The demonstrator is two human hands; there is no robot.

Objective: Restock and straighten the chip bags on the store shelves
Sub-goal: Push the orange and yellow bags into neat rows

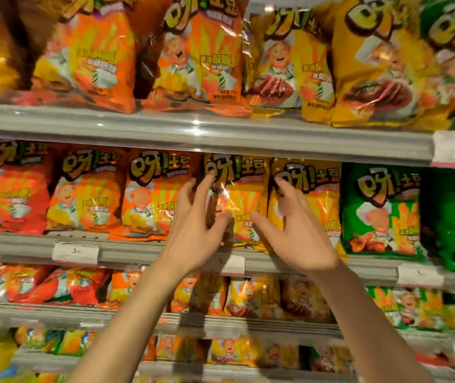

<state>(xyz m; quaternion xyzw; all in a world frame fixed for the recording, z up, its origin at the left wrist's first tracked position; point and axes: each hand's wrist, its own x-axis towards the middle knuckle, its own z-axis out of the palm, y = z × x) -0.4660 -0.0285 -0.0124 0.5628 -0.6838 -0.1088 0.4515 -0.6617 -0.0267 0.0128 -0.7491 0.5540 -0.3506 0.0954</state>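
**Both hands at yellow bag, second shelf**

Yellow chip bag [244, 200] stands upright on the second shelf [138, 251], between an orange bag [151, 200] and another yellow bag [314, 200]. I see the left hand [193, 230] on its left edge, fingers spread. Right hand [295, 233] at its right edge, fingers spread, nothing pinched. Green bag [381, 211] further right.
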